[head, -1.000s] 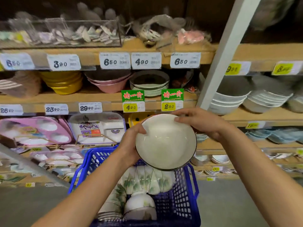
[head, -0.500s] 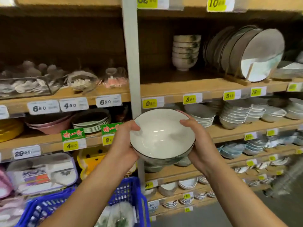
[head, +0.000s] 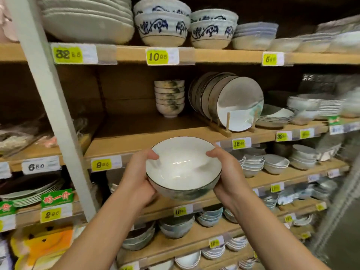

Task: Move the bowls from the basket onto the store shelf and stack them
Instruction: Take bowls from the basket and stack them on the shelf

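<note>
A white bowl [head: 183,168] with a dark rim and a green pattern on its outside is upright in front of the shelf edge. My left hand [head: 136,182] grips its left side, thumb over the rim. My right hand [head: 229,178] grips the right side the same way. Behind it, on the wooden shelf [head: 140,139], a stack of several matching bowls [head: 169,98] stands toward the back. The basket is out of view.
A rack of upright plates [head: 229,102] stands right of the bowl stack. A white upright post [head: 52,106] runs down the left. Large blue-patterned bowls [head: 162,26] sit on the shelf above. Lower shelves hold stacks of small bowls [head: 253,164].
The view swung up and right, from the blue basket to the shelf. Both hands carried the bowl up from the basket and turned it upright.
</note>
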`<action>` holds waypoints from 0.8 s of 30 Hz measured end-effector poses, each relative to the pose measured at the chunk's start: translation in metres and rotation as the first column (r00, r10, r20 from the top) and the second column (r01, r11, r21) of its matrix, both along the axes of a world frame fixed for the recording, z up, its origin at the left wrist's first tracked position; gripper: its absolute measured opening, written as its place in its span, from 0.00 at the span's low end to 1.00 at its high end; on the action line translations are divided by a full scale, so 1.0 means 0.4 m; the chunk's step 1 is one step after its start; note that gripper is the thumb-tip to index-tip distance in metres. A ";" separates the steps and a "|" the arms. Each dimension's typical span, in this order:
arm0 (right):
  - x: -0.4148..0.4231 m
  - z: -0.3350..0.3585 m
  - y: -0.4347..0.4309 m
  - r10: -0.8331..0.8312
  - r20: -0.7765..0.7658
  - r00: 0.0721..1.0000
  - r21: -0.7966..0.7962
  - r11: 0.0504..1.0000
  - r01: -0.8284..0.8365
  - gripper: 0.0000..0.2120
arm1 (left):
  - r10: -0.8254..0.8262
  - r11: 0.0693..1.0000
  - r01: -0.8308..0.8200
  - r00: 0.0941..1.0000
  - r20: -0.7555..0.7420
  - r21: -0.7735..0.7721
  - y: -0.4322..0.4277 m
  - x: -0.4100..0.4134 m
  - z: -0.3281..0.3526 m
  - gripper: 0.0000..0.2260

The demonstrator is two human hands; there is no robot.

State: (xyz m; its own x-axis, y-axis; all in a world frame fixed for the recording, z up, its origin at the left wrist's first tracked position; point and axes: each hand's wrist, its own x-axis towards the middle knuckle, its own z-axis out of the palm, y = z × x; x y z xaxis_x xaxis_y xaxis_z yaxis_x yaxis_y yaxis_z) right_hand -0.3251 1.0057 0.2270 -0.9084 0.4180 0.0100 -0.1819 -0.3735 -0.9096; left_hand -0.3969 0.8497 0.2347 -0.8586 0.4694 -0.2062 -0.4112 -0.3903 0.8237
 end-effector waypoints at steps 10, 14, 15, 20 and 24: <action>-0.144 0.037 0.103 -0.074 0.020 0.997 -0.155 0.985 0.077 0.15 | 0.111 0.994 -0.111 0.994 -0.015 -0.015 0.117 -0.101 0.056 0.15; -0.223 0.029 0.127 -0.114 -0.033 0.993 -0.124 0.986 0.110 0.17 | 0.145 0.989 -0.145 0.989 -0.033 0.002 0.150 -0.175 0.059 0.16; -0.243 0.026 0.129 -0.118 -0.026 0.993 -0.103 0.988 0.115 0.18 | 0.158 0.987 -0.158 0.987 -0.038 0.002 0.160 -0.194 0.059 0.16; -0.341 0.017 0.122 -0.146 -0.046 0.988 -0.022 0.989 0.145 0.19 | 0.326 0.945 -0.322 0.940 -0.101 0.058 0.230 -0.281 0.049 0.18; -0.409 0.018 0.128 -0.234 -0.045 0.971 -0.056 0.971 0.232 0.22 | 0.417 0.908 -0.404 0.893 -0.169 0.109 0.283 -0.318 0.028 0.18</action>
